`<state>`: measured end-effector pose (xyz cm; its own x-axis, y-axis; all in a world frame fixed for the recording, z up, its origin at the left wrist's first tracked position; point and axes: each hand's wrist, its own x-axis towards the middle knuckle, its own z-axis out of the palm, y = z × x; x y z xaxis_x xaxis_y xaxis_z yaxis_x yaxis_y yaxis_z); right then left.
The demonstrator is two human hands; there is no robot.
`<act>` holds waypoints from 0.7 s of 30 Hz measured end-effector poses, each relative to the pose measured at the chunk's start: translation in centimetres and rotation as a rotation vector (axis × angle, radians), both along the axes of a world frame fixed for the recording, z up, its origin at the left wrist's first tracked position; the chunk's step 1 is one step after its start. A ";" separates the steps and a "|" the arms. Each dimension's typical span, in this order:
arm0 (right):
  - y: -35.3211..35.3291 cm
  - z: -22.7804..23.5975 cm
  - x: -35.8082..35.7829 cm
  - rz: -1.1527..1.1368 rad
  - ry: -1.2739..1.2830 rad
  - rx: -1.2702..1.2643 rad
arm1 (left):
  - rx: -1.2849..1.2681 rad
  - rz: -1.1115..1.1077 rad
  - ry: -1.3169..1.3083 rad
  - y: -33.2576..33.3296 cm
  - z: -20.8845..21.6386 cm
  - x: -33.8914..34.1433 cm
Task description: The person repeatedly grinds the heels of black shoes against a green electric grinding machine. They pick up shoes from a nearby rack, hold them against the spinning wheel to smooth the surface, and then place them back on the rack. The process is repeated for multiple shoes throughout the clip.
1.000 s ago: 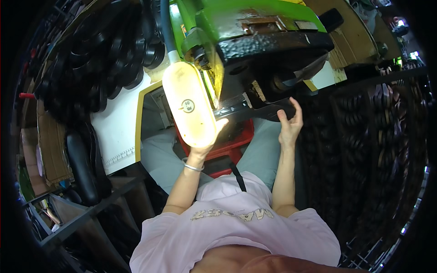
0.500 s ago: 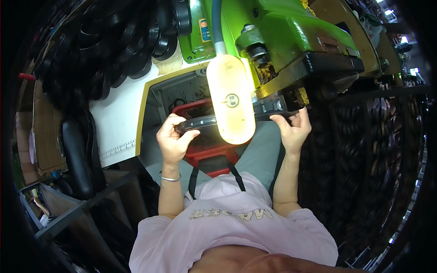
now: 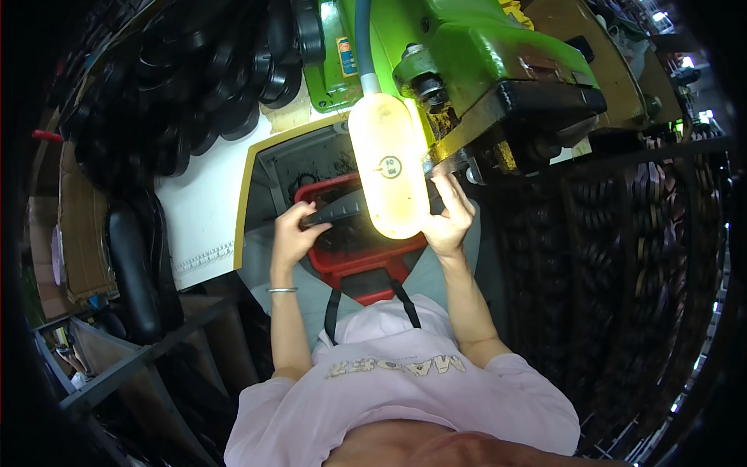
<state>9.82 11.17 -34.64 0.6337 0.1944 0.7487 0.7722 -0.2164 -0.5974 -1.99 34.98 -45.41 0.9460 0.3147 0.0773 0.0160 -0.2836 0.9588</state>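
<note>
A black shoe sole [image 3: 339,210] with a ridged side edge is held level below a green machine [image 3: 498,54]. My left hand [image 3: 292,237] is closed on its left end, thumb toward me and fingers on the far side. My right hand [image 3: 451,222] is closed at the other end, right beside the machine's metal arm [image 3: 459,144], its fingers raised against that end. A bright oblong lamp [image 3: 389,187] hides the middle of the sole and part of my right thumb, so the contact there is only partly visible.
Beneath my hands is a red plastic basket [image 3: 334,261], with dark scraps behind it. At the left a white worktop [image 3: 198,210] with a yellow edge carries heaped black soles [image 3: 194,78]. Racks of soles [image 3: 599,257] stand at the right, and a metal frame [image 3: 140,362] at lower left.
My right hand has moved left, closer to the lamp, and its fingers have risen beside the machine arm. The sole's right part has slipped behind the lamp. My left hand has shifted slightly down.
</note>
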 end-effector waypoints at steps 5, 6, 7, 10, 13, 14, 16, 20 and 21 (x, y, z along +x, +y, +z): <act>-1.1 -0.5 0.5 0.054 0.062 -0.041 | 0.313 -0.025 -0.324 -7.8 7.3 5.1; -1.0 -0.9 0.6 0.064 0.084 -0.011 | 0.269 0.015 -0.408 -8.6 7.0 5.4; -0.9 -1.6 0.8 0.075 0.105 0.018 | 0.151 -0.013 -0.404 -8.8 6.2 5.6; -1.8 -6.8 1.5 0.248 0.493 0.233 | -0.196 -0.028 -0.368 -10.0 3.8 6.4; -2.5 -12.4 1.9 0.273 0.827 0.442 | -0.440 0.120 -0.328 -12.8 2.7 5.9; -3.7 -14.7 1.9 0.217 0.935 0.491 | -0.488 0.110 -0.327 -13.5 2.4 6.1; -6.0 -17.5 2.0 0.207 0.961 0.693 | -0.565 0.122 -0.328 -14.2 2.3 6.3; -9.8 -13.9 3.4 0.071 0.877 0.702 | -0.637 0.062 -0.309 -13.9 5.0 5.8; -10.6 -11.3 3.8 -0.001 0.829 0.602 | -0.517 0.083 -0.324 -13.3 4.9 5.7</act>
<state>13.63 0.60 -45.97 0.9964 -0.0696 0.0482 0.0667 0.2959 -0.9529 3.69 21.70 -40.52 0.8706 0.4600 0.1742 -0.2969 0.2090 0.9317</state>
